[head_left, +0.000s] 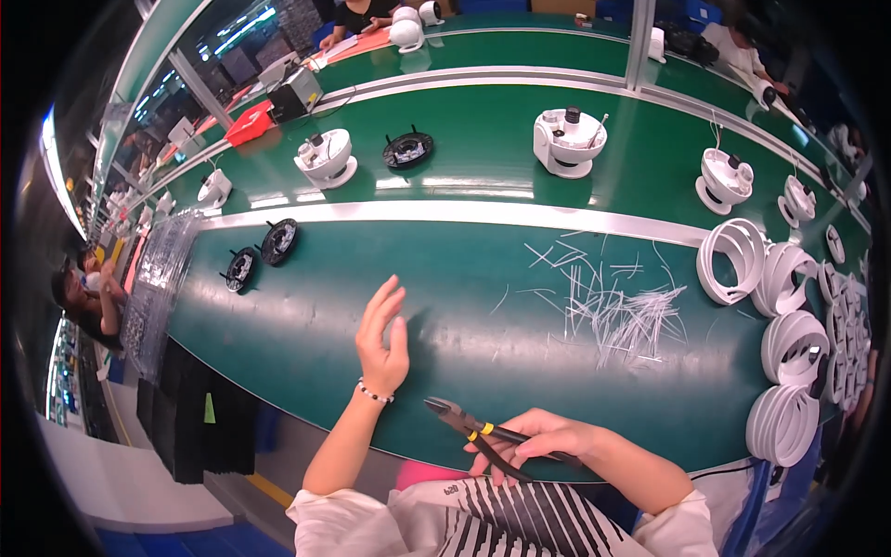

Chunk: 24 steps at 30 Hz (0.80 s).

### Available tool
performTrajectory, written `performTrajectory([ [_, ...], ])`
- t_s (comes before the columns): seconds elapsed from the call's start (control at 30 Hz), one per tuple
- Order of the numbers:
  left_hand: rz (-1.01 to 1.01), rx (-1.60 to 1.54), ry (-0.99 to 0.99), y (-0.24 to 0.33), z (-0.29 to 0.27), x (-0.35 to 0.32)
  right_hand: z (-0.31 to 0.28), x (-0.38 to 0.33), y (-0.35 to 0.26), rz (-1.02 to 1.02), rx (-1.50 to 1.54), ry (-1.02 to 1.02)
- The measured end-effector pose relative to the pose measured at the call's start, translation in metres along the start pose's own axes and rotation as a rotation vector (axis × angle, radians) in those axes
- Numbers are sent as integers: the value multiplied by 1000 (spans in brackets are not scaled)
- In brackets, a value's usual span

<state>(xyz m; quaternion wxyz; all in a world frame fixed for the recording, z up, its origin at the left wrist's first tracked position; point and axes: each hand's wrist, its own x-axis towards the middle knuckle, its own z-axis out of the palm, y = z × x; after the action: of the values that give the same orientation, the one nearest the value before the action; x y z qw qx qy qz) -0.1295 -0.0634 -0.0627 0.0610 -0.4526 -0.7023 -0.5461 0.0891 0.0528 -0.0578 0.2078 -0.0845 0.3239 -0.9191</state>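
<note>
A smooth green worktop spreads before us. At its near edge our right hand curls its fingers around one pair of black-handled, yellow-banded metal pliers, partly hiding the handles. Our left hand is empty, fingers extended. Beyond lie thin white strips, too tangled to count, then two round black parts.

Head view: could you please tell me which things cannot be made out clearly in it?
In the head view:
- Pliers: part of one handle is covered by the right hand.
- White strips: they overlap, so their number cannot be told.
- Co-worker at the top: the upper edge cuts off the head.
- Far-right white parts: too small and crowded to separate.
</note>
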Motion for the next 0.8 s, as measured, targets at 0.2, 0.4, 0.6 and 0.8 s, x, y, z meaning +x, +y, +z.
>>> performTrajectory([
  [0.2, 20, 121, -58, -15, 4, 34, -5, -1, 1, -29, -16, 68],
  [0.4, 324, 657, -176, -85, 35, 159, 0, 1, -1, 38, -50, -10],
  [0.6, 16, 1122, -319, -151, 120, 211, -12, -1, 8, 130, -124, 18],
  [0.8, 208, 1063, -271, -137, 107, 207, -4, 3, 7, 174, 28, 87],
])
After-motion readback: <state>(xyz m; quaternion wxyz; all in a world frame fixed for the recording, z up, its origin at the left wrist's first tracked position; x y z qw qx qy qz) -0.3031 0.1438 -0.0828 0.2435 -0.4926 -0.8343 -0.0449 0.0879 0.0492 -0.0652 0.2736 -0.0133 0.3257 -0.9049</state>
